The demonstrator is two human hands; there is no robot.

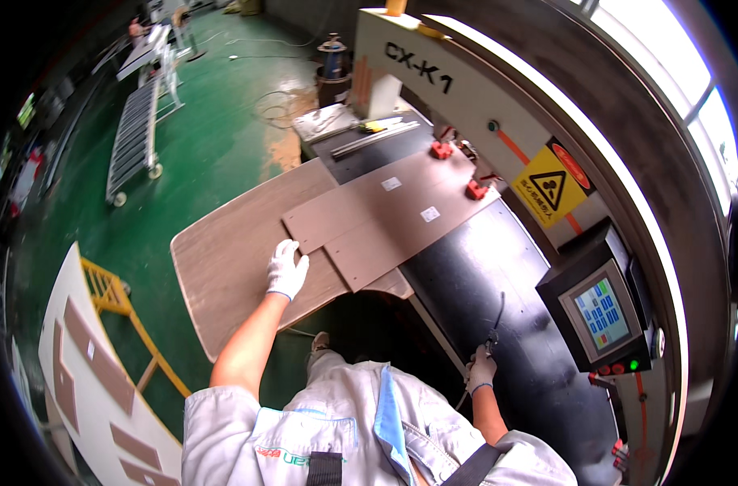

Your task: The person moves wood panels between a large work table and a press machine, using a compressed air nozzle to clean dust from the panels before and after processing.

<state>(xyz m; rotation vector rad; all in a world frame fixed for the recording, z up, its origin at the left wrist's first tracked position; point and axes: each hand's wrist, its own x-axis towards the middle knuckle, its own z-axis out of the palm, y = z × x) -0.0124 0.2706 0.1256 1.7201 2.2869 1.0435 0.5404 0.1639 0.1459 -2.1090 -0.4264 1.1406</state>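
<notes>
**Surface and Material Findings**

Brown panels [369, 219] – matt wood-grain laminate, smooth. Machine bed [482, 283] – glossy black, reflective. Both hands, left hand [287, 271] and right hand [480, 373], in white knit cloth gloves (blue-trimmed cuffs). Floor [215, 146] – green, glossy coating, worn in patches.

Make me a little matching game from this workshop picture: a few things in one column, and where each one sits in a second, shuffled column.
Things:
1. left hand
2. right hand
3. touch screen
4. red clamps

Places:
A. on the far edge of the brown panels, next to the machine's cream housing
B. flat on the lower brown board, at the panel's near corner
C. in a dark box to the right of the black machine bed
D. at the bed's near edge, gripping a thin dark tool

Pairs: 1-B, 2-D, 3-C, 4-A
</notes>
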